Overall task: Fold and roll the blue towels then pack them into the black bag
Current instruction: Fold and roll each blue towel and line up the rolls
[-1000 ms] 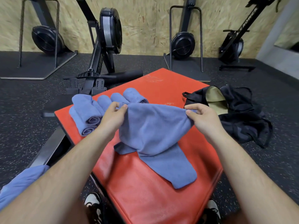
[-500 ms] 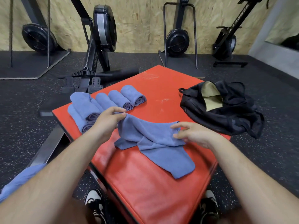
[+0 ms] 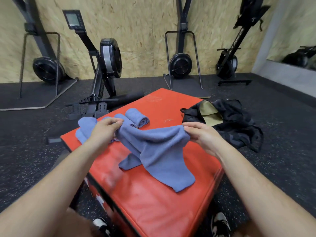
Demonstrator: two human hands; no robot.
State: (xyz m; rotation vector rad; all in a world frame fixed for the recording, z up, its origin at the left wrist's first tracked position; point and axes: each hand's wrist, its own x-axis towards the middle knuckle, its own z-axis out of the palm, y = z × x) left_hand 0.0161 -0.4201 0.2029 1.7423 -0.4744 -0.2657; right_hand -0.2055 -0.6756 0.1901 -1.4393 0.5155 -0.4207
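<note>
The step in hand looks like the fold: the blue towel (image 3: pixel 159 151) is lifted by its top edge above the red padded box (image 3: pixel 153 211), not yet squared and not yet rolled. The left hand (image 3: pixel 106 129) pinches one end at about 10 o'clock of the box's middle, its fingers (image 3: pixel 118 122) bunched together on a gathered wad of cloth. The right hand (image 3: pixel 203 135) pinches the other end at about 2 o'clock, its fingers (image 3: pixel 189 127) curled and clamped on the hem. Between them the edge sags in a shallow curve, and the rest hangs in soft, uneven folds, one flap trailing on the box towards 5 o'clock and a smaller one tucked under at 7 o'clock. The cloth is matte, napped and limp, likely microfibre, so it will probably slump rather than hold a crease. The next move seems to call for pulling the edge taut, laying the towel flat on the box and matching corners before any rolling. The rolled towels (image 3: pixel 138 117) lie at 11 o'clock on the box, tight cylinders with spiral ends showing, partly hidden behind the left hand. The black bag (image 3: pixel 227 120) slumps at 2 o'clock by the far right edge, thin, crumpled fabric with its mouth gaping on a tan lining; whether it rests on the box or the floor I cannot tell. The box's skin is smooth, scuffed vinyl; the floor (image 3: pixel 282 151) is dark speckled rubber.
</note>
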